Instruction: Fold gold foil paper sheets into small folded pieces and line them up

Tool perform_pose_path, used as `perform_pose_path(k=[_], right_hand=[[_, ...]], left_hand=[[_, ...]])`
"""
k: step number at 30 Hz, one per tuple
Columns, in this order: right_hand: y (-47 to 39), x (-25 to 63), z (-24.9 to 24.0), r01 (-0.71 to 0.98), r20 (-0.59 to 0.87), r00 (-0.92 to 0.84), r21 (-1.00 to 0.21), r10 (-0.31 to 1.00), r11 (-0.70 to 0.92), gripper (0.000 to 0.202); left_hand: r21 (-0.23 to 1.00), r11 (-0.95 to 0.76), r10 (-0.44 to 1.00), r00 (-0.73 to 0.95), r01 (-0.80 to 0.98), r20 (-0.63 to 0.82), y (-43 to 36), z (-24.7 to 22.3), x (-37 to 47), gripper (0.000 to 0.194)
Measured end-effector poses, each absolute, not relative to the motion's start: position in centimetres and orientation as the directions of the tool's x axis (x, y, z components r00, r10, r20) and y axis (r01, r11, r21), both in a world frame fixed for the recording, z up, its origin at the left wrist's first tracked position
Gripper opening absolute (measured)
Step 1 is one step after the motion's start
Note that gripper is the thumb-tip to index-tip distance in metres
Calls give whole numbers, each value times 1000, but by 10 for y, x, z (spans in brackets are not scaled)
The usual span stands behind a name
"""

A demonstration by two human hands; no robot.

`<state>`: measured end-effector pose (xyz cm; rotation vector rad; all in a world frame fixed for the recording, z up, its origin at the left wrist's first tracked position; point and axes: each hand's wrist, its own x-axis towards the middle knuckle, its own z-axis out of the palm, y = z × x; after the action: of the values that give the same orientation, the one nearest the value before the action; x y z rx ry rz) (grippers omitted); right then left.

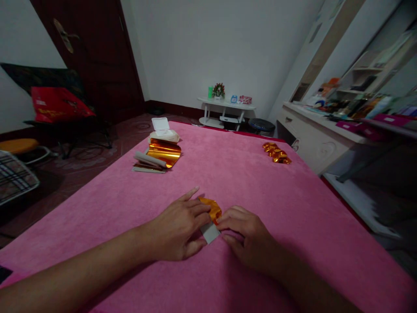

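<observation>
A small piece of gold foil paper [211,208] with a pale grey backing [210,233] lies partly folded on the pink cloth [224,169]. On its left side my left hand [180,226] lies over it, fingers spread and pressing its edge against the cloth. From the right, my right hand [246,232] grips the paper's right edge with its fingertips curled together. Farther off at the left is a stack of gold sheets [164,151] with rolled grey-backed paper. Several folded gold pieces [276,153] lie in a row at the far right.
Behind the gold sheets stands an open white packet [163,130]. Past the far edge are a low white table [224,103] and a dark round stool [261,125]. A cluttered white dresser [316,134] borders the right side; a red bag [60,104] rests on a chair at left.
</observation>
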<state>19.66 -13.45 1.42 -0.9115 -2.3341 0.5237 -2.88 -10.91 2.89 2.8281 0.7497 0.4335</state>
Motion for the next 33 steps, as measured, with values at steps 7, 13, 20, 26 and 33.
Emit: perform_pose_path(k=[7, 13, 20, 26, 33], right_hand=[[-133, 194, 3, 454, 382, -518, -636, 765, 624, 27], [-132, 190, 4, 474, 320, -451, -706, 833, 527, 27], [-136, 186, 14, 507, 275, -454, -703, 848, 499, 25], [-136, 186, 13, 479, 297, -443, -719, 846, 504, 30], [-133, 185, 5, 464, 283, -394, -760, 875, 455, 28]], left_hand=[[188, -882, 469, 846, 432, 253, -105, 23, -31, 29], [248, -880, 460, 857, 406, 233, -103, 30, -35, 31], [314, -821, 549, 812, 478, 200, -106, 29, -29, 38], [238, -850, 524, 796, 470, 303, -107, 12, -29, 27], [328, -822, 566, 734, 466, 376, -104, 3, -33, 19]])
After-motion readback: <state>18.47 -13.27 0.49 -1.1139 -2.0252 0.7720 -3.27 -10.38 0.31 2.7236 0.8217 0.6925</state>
